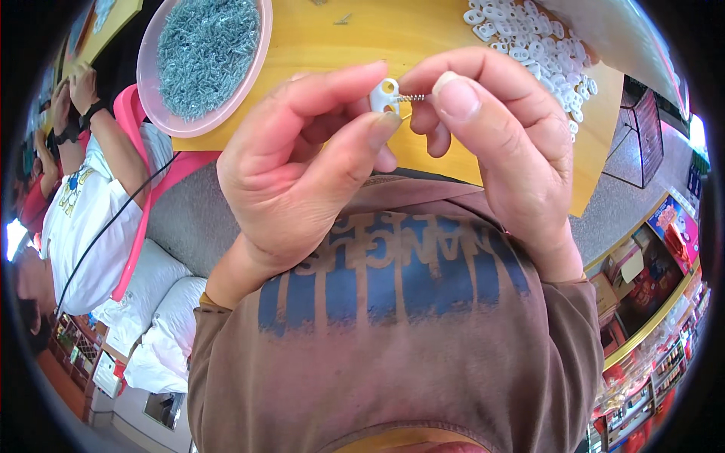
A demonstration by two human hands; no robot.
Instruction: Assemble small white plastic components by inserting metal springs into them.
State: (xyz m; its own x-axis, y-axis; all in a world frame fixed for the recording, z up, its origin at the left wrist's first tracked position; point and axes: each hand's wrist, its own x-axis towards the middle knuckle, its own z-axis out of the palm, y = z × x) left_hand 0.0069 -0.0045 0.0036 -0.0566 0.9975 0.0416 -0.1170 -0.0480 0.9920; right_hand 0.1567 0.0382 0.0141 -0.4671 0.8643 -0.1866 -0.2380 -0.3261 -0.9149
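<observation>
A white plastic tab (386, 97) is pinched by the left hand (294, 166); at its right edge a metal coil spring (411, 97), long axis crosswise, is gripped by the right hand (521, 147).

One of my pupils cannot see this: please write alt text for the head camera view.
The left hand pinches a small white part while the right hand holds a coiled spring against it. Beyond, a yellow table bears a pink bowl of metal pieces and more white parts.
</observation>
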